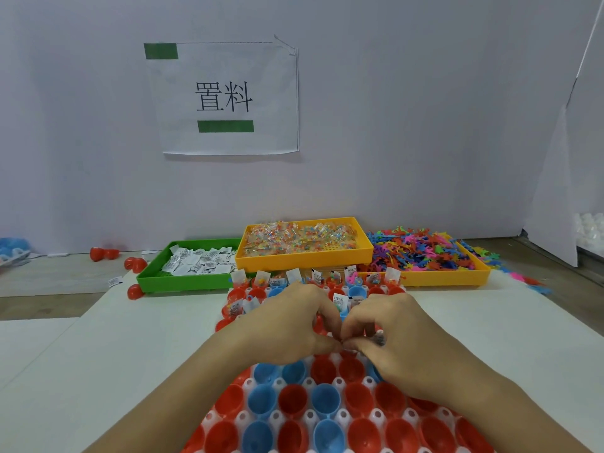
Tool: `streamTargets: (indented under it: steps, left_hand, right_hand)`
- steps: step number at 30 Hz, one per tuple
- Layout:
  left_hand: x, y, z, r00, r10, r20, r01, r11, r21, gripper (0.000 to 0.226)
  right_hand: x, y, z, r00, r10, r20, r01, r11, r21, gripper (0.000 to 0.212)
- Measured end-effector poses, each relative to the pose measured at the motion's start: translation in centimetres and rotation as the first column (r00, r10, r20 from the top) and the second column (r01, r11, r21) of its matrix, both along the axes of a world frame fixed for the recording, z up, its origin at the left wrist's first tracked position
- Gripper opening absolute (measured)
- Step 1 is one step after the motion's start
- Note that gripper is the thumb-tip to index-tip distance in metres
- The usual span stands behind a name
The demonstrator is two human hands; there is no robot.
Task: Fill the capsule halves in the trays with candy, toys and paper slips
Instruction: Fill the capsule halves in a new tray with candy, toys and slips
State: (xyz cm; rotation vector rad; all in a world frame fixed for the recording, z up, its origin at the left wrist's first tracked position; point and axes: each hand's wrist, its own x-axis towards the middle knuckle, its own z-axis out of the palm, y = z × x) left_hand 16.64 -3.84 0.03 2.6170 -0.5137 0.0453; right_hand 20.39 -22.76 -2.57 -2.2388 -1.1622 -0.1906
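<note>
Both hands meet over the middle of the capsule tray, fingers curled inward: the left hand and the right hand bring their fingertips together at one spot, and each grip seems to pinch something small between thumb and forefinger, though what it is cannot be told.

The white counter carries everything. At 6 o'clock lies the capsule tray, white, its sockets holding red and blue capsule halves with open mouths up; those at the near end hold nothing visible, while the far rows at 12 o'clock of the hands show paper slips and bits of colour standing in them.

Beyond, three supply trays sit side by side: at 1 o'clock a yellow tray of bright plastic toys, at 12 o'clock a yellow tray of wrapped candy, at 11 o'clock a green tray of folded slips.

Loose red halves lie at 10 o'clock.
</note>
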Motion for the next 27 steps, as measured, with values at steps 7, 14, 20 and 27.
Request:
streamTargets:
  steps: [7, 14, 20, 27]
  left_hand:
    - [0.01, -0.16, -0.28, 1.000, 0.004, 0.024, -0.005, 1.000, 0.012, 0.005]
    - [0.15, -0.42, -0.74, 0.999, 0.009, 0.045, -0.010, 0.999, 0.040, 0.011]
    - [0.15, -0.58, -0.91, 0.997, 0.051, 0.054, -0.054, 0.997, 0.064, 0.011]
    - [-0.03, -0.50, -0.41, 0.997, 0.064, 0.053, -0.065, 0.997, 0.036, 0.010]
  right_hand:
    - [-0.02, -0.12, 0.05, 1.000, -0.011, -0.020, 0.011, 1.000, 0.001, 0.010]
    - [0.00, -0.55, -0.02, 0.988, -0.118, 0.097, 0.127, 0.988, -0.088, 0.009]
    - [-0.01, -0.57, 0.15, 0.982, -0.155, 0.112, 0.164, 0.983, -0.083, 0.012]
    - [0.10, -0.35, 0.02, 0.977, -0.179, 0.117, 0.194, 0.972, -0.129, 0.013]
